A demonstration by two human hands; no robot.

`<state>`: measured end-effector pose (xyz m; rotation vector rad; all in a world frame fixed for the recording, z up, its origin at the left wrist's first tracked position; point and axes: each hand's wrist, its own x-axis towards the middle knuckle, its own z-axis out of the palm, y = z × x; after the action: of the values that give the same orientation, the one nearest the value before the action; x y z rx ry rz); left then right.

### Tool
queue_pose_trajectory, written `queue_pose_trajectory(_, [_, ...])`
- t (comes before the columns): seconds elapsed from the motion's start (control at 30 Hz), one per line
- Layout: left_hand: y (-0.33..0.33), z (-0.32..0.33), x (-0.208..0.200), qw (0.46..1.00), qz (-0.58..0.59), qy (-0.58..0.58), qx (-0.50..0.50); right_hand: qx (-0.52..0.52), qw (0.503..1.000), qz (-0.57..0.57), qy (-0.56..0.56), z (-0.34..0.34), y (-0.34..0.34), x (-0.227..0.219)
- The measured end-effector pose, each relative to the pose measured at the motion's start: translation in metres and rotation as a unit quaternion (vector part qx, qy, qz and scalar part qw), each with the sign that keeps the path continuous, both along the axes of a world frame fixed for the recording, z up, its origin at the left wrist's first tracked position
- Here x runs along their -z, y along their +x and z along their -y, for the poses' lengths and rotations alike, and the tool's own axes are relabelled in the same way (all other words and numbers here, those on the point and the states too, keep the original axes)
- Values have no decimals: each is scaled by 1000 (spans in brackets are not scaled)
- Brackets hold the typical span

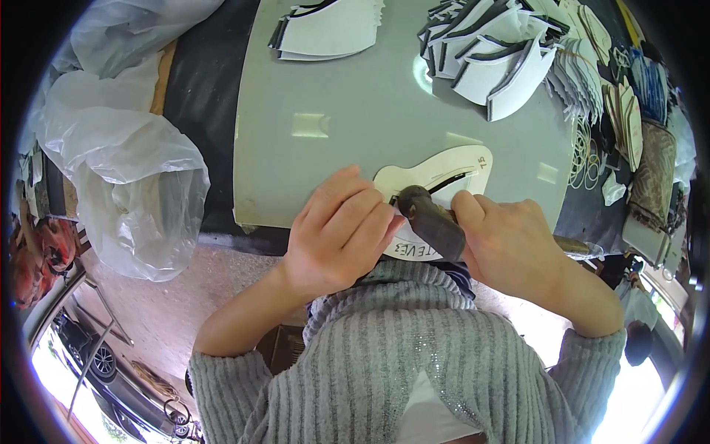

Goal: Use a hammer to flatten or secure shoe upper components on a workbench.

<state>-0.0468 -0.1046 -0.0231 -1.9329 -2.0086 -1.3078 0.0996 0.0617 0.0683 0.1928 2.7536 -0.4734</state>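
Note:
A cream shoe-pattern template (427,169) lies near the front edge of the grey work board. On it is a white cut piece (446,194) with a black edge strip, partly hidden by the hammer. My right hand (510,237) is closed around a hammer (441,228) close to its dark head; the wooden handle sticks out to the right beneath the wrist. The hammer's face is low over the left part of the piece. My left hand (336,233) has its fingers curled and pressed together at the template's left side; what lies between the fingertips is hidden.
White, black-edged pieces (329,29) are stacked at the far left of the board (281,163), with a larger loose heap (492,63) at the far right. Bundled pieces and pale elastic loops (584,155) line the right edge. A clear plastic bag (133,163) hangs at left.

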Motion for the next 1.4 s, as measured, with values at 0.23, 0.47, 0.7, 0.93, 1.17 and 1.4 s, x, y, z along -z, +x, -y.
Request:
queue_pose_trajectory(0.23, [-2, 1, 2, 999, 36, 9, -7, 42, 996, -73, -18, 2, 1, 3])
queue_pose_trajectory(0.47, [0, -1, 1, 999, 40, 25, -7, 45, 998, -36, -28, 4, -4, 4])
queue_pose_trajectory(0.7, [-1, -1, -9, 1000, -1, 4, 11, 75, 992, -73, -67, -5, -9, 9])
queue_pose_trajectory(0.93, [1, 5, -10, 992, -96, -74, 35, 225, 949, -198, -96, -42, 21, -24])
queue_pose_trajectory(1.17, [3, 8, -9, 992, -96, -72, 36, 188, 964, -179, -64, -30, 48, -23])
queue_pose_trajectory(1.4, [-2, -3, -4, 993, -93, -69, 31, 116, 993, -25, 26, -47, 30, -6])
